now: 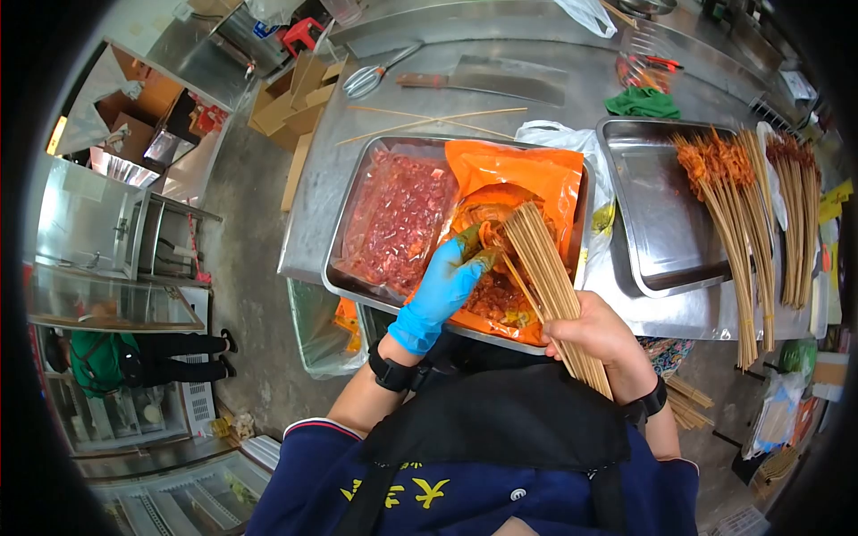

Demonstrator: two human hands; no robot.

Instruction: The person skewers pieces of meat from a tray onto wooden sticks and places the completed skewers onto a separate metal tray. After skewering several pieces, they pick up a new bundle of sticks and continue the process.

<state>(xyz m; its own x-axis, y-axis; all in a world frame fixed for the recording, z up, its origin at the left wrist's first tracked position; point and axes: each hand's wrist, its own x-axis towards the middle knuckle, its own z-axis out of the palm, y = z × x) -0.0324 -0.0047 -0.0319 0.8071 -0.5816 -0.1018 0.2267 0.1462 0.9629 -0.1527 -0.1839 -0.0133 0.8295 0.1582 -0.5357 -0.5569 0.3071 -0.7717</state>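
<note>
My left hand (pixel 444 290), in a blue glove stained orange, has its fingers pressed together around a piece of marinated meat (pixel 490 234) near the skewer tips. Bare, my right hand (pixel 594 330) is closed around a thick bundle of bamboo skewers (pixel 545 268) slanting over the tray. Below both hands lies an open orange bag (pixel 559 170) with meat in red-orange sauce. Beside it on the left, a clear bag of raw diced meat (pixel 398 214) fills that side of the metal tray (pixel 338 259).
Loose skewers (pixel 429 118), a cleaver (pixel 500 82) and scissors (pixel 380 73) lie behind the tray. At right, a second metal tray (pixel 652 223) holds loaded skewers (pixel 719 170). A green cloth (pixel 642 103) is beyond it. A person in green (pixel 98 362) stands far left.
</note>
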